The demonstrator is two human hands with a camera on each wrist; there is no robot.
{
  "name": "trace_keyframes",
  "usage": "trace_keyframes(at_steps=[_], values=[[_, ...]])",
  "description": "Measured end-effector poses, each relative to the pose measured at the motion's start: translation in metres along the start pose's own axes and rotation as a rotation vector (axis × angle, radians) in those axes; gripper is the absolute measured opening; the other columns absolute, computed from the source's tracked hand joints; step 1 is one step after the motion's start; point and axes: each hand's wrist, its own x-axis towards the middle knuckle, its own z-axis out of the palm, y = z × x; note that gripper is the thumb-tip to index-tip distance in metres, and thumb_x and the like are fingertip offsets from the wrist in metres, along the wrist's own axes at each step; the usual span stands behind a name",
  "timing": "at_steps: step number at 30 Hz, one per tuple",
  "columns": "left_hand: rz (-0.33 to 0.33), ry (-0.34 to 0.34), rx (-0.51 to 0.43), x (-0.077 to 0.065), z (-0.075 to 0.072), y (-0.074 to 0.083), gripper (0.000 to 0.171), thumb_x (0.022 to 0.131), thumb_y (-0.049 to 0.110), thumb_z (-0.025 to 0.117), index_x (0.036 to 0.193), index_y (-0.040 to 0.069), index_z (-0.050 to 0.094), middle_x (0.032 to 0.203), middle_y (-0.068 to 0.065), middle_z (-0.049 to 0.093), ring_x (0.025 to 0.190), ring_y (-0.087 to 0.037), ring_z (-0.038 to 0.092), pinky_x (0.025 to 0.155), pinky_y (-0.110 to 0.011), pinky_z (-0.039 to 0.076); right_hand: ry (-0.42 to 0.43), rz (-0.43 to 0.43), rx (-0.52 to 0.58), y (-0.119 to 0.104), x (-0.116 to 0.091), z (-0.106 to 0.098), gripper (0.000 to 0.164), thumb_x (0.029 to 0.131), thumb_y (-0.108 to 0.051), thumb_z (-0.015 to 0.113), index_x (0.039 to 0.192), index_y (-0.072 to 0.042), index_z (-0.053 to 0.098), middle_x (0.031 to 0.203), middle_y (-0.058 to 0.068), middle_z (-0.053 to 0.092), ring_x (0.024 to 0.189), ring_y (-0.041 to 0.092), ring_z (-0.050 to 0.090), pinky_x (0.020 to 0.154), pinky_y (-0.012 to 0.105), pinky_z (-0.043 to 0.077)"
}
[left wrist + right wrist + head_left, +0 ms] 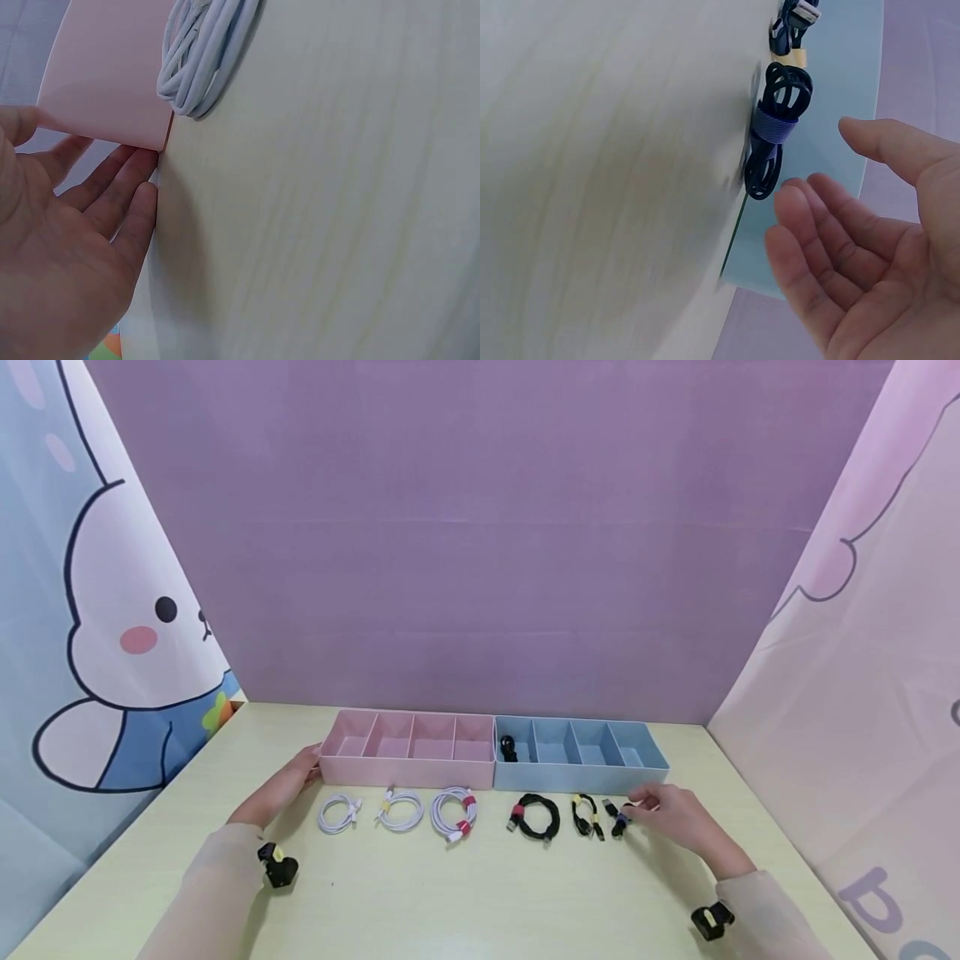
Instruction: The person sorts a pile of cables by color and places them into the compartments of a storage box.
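Note:
My left hand (pixel 288 785) is at the left end of the pink divided box (pixel 408 772); in the left wrist view its fingertips touch the box's lower corner, fingers loosely extended. My right hand (pixel 675 814) is beside a coiled black cable with a bluish-purple strap (pixel 774 126), the rightmost of the row. In the right wrist view thumb and fingers are spread apart, fingertips close to the coil and nothing gripped. Behind that cable stands the blue divided box (pixel 581 778), with a small black cable (pixel 508 748) in its leftmost compartment.
Left of the strapped coil lie a black cable with a yellow tie (pixel 587 817) and a larger black coil with a red tie (pixel 535 817). Before the pink box lie three white coils: a plain one (pixel 340 814), a yellow-tied one (pixel 400 811) and a red-tied one (pixel 453 816). A purple backdrop (pixel 480 543) rises behind.

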Motion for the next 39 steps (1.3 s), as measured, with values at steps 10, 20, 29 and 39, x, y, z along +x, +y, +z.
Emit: trace_keyframes(at_steps=[10, 20, 29, 39], values=[[0.002, -0.002, -0.010, 0.001, 0.000, -0.002, 0.080, 0.106, 0.059, 0.014, 0.159, 0.000, 0.004, 0.160, -0.030, 0.017, 0.145, -0.048, 0.020, 0.117, -0.056, 0.019, -0.054, 0.098, -0.027, 0.003, 0.002, 0.004, 0.065, 0.090, -0.044, 0.073, 0.125, 0.009, 0.061, 0.097, 0.009, 0.070, 0.090, 0.027, 0.066, 0.075, 0.045, 0.055], [-0.004, -0.003, -0.003, 0.002, 0.000, -0.002, 0.081, 0.106, 0.059, 0.012, 0.158, -0.002, 0.003, 0.159, -0.032, 0.017, 0.145, -0.049, 0.021, 0.117, -0.057, 0.019, -0.062, 0.076, -0.060, 0.003, 0.006, 0.009, 0.062, 0.090, -0.041, 0.074, 0.124, 0.009, 0.063, 0.100, 0.010, 0.069, 0.091, 0.026, 0.064, 0.075, 0.044, 0.055], [-0.005, 0.002, -0.002, 0.001, 0.000, -0.002, 0.083, 0.105, 0.061, 0.013, 0.159, 0.000, 0.004, 0.160, -0.030, 0.017, 0.146, -0.048, 0.020, 0.117, -0.057, 0.019, -0.102, 0.080, 0.016, 0.001, 0.007, 0.012, 0.058, 0.084, -0.024, 0.080, 0.127, 0.008, 0.059, 0.095, 0.007, 0.066, 0.081, 0.019, 0.061, 0.068, 0.038, 0.052], [0.000, -0.002, -0.026, -0.001, -0.001, 0.000, 0.080, 0.105, 0.061, 0.015, 0.160, 0.003, 0.004, 0.161, -0.028, 0.014, 0.147, -0.047, 0.018, 0.118, -0.056, 0.017, -0.102, 0.087, -0.040, 0.007, 0.006, 0.009, 0.041, 0.086, -0.029, 0.079, 0.110, 0.003, 0.070, 0.093, 0.005, 0.067, 0.078, 0.017, 0.058, 0.066, 0.037, 0.051]])
